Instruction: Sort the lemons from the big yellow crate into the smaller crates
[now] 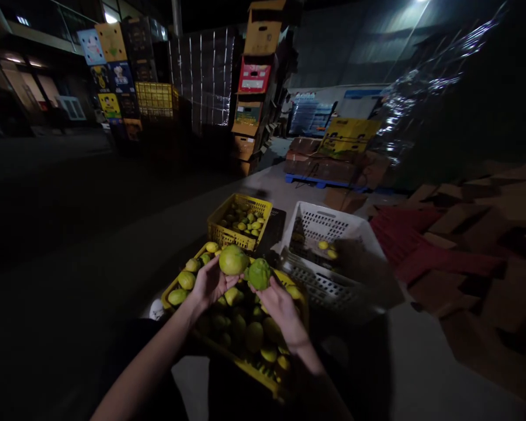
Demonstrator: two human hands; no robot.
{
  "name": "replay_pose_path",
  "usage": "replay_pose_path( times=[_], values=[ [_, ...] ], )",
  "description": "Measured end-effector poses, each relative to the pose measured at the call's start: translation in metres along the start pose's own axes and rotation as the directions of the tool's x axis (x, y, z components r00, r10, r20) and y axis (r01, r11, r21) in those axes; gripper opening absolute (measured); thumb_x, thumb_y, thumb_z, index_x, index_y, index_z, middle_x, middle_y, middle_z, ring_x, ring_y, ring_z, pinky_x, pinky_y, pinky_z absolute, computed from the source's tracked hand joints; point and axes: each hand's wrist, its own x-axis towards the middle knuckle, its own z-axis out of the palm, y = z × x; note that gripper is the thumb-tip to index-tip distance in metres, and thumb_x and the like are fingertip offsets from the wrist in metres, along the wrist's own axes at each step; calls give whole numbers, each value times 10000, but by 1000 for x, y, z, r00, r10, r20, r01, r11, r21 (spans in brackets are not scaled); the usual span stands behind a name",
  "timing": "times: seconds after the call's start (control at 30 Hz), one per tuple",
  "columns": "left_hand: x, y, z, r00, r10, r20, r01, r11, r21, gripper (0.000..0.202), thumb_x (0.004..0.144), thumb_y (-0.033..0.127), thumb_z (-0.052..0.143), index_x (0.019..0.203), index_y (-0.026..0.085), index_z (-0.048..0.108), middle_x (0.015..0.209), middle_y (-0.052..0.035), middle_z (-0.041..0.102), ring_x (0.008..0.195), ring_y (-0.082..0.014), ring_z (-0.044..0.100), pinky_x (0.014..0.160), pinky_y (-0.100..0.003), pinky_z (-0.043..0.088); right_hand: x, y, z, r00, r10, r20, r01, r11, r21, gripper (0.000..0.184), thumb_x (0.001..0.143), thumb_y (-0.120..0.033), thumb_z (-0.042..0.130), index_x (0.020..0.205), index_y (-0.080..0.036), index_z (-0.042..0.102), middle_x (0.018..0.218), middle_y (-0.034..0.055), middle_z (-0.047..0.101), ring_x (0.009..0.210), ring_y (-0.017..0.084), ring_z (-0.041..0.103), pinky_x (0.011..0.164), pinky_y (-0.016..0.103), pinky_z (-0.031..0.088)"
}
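Note:
My left hand point(211, 282) is closed around a large yellow-green lemon point(234, 260), held up above the nearest crate. In my right hand point(281, 305) is a greener, bumpy lemon point(259, 274), gripped by the fingers close beside the first fruit. Below both hands stands a yellow plastic crate point(241, 363) filled with lemons point(254, 336) in yellow and green shades. Shadow covers much of the fruit in its near part, and my forearms hide some of the crate's sides.
A smaller-looking yellow crate point(228, 235) with lemons stands just beyond. To the right is a white crate point(333, 270) with a few yellow fruits inside. Flattened cardboard point(486, 234) heaps up at far right. Stacked cartons point(254, 76) and a blue pallet point(319, 182) stand behind.

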Motion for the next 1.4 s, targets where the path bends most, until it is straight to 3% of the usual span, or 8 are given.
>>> replay_pose_path(
  times=[0.23,0.37,0.5,0.7,0.83,1.07,1.27,1.4],
  values=[
    [-5,-1,3,999,2,-38,-1,1000,25,387,950,413,551,1122,75,626,754,-93,712,582,-151,681,587,-216,568,-3,2,11,988,145,-53,-135,978,159,219,679,-418,784,822,-287,681,816,20,723,716,214,593,584,340,425],
    [-6,-3,6,998,-19,-61,20,1000,20,447,943,513,524,1014,90,647,711,-74,692,455,-113,596,445,-197,503,-5,8,8,985,148,-92,-131,978,164,336,597,-493,846,771,-273,661,775,-1,709,644,190,538,547,318,401],
    [-6,-4,10,998,15,-67,-19,998,-57,537,962,596,388,899,121,630,655,-66,664,437,-118,568,439,-215,498,-6,12,-1,958,224,-176,-188,961,202,440,600,-637,813,758,-252,671,710,19,698,662,207,592,533,309,422],
    [5,-13,13,990,-15,-138,12,1000,-18,365,951,440,506,1099,127,620,774,-79,713,661,-194,701,625,-290,589,-8,10,-9,973,149,-178,-113,973,200,391,677,-609,777,725,-244,646,683,7,692,575,167,557,482,282,393],
    [12,-27,16,973,-100,-207,107,994,23,373,966,398,486,1205,127,580,869,-101,725,805,-242,731,707,-348,607,-14,4,-14,965,137,-225,-107,985,139,385,710,-628,736,738,-256,640,704,2,705,584,169,576,484,284,413],
    [12,-36,27,972,-107,-211,90,992,-85,330,942,380,511,1143,128,579,764,-64,688,692,-205,707,656,-330,610,-19,4,-24,964,163,-208,-145,985,97,559,651,-794,655,733,-241,656,600,29,675,538,183,599,414,262,341],
    [26,-41,25,952,-111,-287,61,982,-179,432,964,316,412,1324,102,520,846,-112,705,794,-248,710,726,-389,603,-19,-7,-21,909,303,-287,-245,944,219,476,785,-672,594,731,-206,669,616,50,709,436,157,567,384,251,333],
    [34,-47,22,952,-131,-275,79,978,-192,404,911,323,492,1225,81,573,854,-120,701,820,-253,704,738,-375,586,-20,-7,-24,911,260,-321,-164,941,297,294,763,-503,674,741,-210,666,629,16,718,472,158,615,384,229,379]
  ],
)
